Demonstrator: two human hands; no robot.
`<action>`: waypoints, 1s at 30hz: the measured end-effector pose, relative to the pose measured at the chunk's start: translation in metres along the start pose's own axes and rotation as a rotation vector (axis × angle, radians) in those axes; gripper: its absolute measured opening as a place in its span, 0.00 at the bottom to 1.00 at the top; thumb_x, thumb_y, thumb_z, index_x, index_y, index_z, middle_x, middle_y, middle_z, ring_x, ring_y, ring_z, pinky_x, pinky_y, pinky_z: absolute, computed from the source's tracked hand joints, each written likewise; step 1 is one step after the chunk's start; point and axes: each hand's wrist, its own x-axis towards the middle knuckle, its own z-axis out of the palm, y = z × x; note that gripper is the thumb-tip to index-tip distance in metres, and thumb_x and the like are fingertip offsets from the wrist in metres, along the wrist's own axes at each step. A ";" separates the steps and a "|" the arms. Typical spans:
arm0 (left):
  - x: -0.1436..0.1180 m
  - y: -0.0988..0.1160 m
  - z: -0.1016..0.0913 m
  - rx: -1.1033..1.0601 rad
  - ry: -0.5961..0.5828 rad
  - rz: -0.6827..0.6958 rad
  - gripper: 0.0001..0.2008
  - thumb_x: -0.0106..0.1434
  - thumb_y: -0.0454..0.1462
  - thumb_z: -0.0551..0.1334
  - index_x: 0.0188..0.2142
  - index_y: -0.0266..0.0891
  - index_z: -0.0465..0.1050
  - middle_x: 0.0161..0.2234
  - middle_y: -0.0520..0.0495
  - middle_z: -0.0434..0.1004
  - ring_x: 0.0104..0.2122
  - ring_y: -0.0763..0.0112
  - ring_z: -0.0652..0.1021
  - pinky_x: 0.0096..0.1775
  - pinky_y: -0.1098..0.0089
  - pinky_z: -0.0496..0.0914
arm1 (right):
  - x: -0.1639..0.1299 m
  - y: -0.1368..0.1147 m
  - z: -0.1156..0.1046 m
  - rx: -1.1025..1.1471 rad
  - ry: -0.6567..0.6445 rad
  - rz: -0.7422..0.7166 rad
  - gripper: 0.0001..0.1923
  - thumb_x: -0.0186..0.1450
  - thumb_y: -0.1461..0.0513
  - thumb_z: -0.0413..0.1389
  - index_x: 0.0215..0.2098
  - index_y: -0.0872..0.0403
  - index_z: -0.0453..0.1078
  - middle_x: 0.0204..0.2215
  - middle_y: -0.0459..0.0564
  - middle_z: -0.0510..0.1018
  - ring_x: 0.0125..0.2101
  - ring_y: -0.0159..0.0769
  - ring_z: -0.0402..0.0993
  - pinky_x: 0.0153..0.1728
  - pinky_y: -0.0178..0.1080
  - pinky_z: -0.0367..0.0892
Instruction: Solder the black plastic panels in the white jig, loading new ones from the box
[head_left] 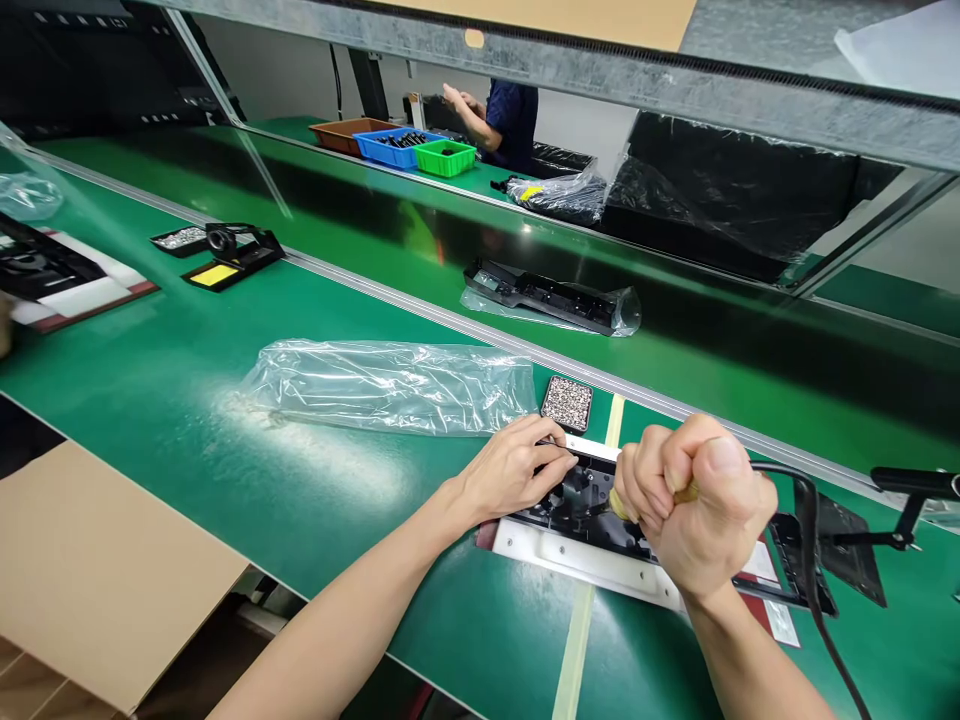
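A long black plastic part (581, 497) lies in a white fixture (570, 553) on the green bench. My left hand (517, 462) reaches over its left end, with the fingers bent and the thumb and forefinger closed at its far edge. In a fist above the part's right half, my right hand (697, 505) grips what looks like a soldering iron (618, 503). Only a bit of its yellowish handle shows, and its tip is hidden by the hand. A black cord (808, 530) runs from behind the fist. Just beyond my left hand stands a small tray of metal pieces (568, 403).
A clear plastic bag (397, 388) lies left of the fixture. Beyond the metal rail is another bagged black part (547, 295). Iron stands sit at the left (232, 255) and right (900, 510). A metal shelf (570, 85) crosses overhead; a person (510, 120) works behind coloured bins (445, 160).
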 end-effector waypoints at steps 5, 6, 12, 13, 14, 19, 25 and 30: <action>-0.002 -0.002 0.002 0.017 -0.010 0.000 0.15 0.76 0.38 0.57 0.37 0.35 0.80 0.42 0.43 0.77 0.40 0.65 0.76 0.45 0.62 0.72 | 0.000 -0.001 0.000 -0.023 -0.021 -0.019 0.25 0.71 0.52 0.55 0.20 0.53 0.57 0.13 0.39 0.56 0.12 0.24 0.48 0.12 0.28 0.49; -0.002 -0.002 0.002 0.022 -0.011 -0.001 0.15 0.76 0.38 0.57 0.36 0.35 0.80 0.43 0.43 0.77 0.40 0.65 0.76 0.45 0.62 0.72 | 0.000 -0.001 -0.001 -0.025 -0.026 -0.017 0.25 0.71 0.52 0.55 0.20 0.53 0.57 0.13 0.39 0.56 0.12 0.24 0.48 0.12 0.28 0.50; -0.001 -0.001 0.001 0.032 -0.001 0.004 0.15 0.76 0.37 0.58 0.35 0.34 0.80 0.42 0.43 0.77 0.39 0.65 0.76 0.44 0.62 0.72 | 0.000 -0.001 0.000 -0.017 -0.017 -0.015 0.25 0.71 0.53 0.56 0.20 0.53 0.58 0.12 0.39 0.56 0.11 0.23 0.48 0.12 0.28 0.50; -0.001 -0.001 0.001 0.030 0.001 0.005 0.15 0.76 0.37 0.58 0.35 0.34 0.80 0.42 0.43 0.77 0.39 0.66 0.76 0.44 0.62 0.72 | 0.000 -0.001 0.000 -0.017 -0.019 -0.018 0.25 0.71 0.53 0.56 0.20 0.53 0.58 0.12 0.39 0.56 0.11 0.23 0.48 0.12 0.28 0.49; -0.001 -0.001 0.001 0.028 0.002 0.005 0.16 0.76 0.37 0.58 0.35 0.34 0.80 0.42 0.43 0.77 0.39 0.66 0.76 0.44 0.63 0.72 | 0.000 -0.001 0.000 -0.018 -0.021 -0.021 0.25 0.71 0.53 0.56 0.20 0.53 0.58 0.12 0.39 0.56 0.11 0.23 0.48 0.11 0.28 0.49; -0.001 -0.001 0.001 0.034 0.001 0.012 0.16 0.76 0.38 0.58 0.35 0.34 0.80 0.43 0.43 0.77 0.39 0.65 0.76 0.44 0.62 0.72 | 0.000 -0.001 0.000 -0.013 -0.036 -0.027 0.24 0.70 0.54 0.55 0.20 0.53 0.58 0.12 0.39 0.56 0.11 0.24 0.49 0.11 0.28 0.49; 0.000 -0.003 0.001 0.049 0.002 0.016 0.17 0.76 0.38 0.57 0.35 0.34 0.81 0.43 0.43 0.78 0.39 0.64 0.76 0.44 0.62 0.72 | 0.000 -0.001 0.000 -0.008 -0.043 -0.031 0.23 0.70 0.55 0.55 0.20 0.53 0.58 0.12 0.39 0.56 0.11 0.24 0.49 0.11 0.28 0.49; 0.000 -0.003 0.001 0.045 -0.009 0.010 0.17 0.76 0.38 0.57 0.36 0.35 0.81 0.44 0.43 0.78 0.41 0.64 0.77 0.47 0.61 0.72 | 0.000 0.000 0.000 -0.017 -0.031 -0.047 0.23 0.70 0.55 0.55 0.20 0.53 0.58 0.12 0.39 0.56 0.11 0.24 0.48 0.11 0.28 0.49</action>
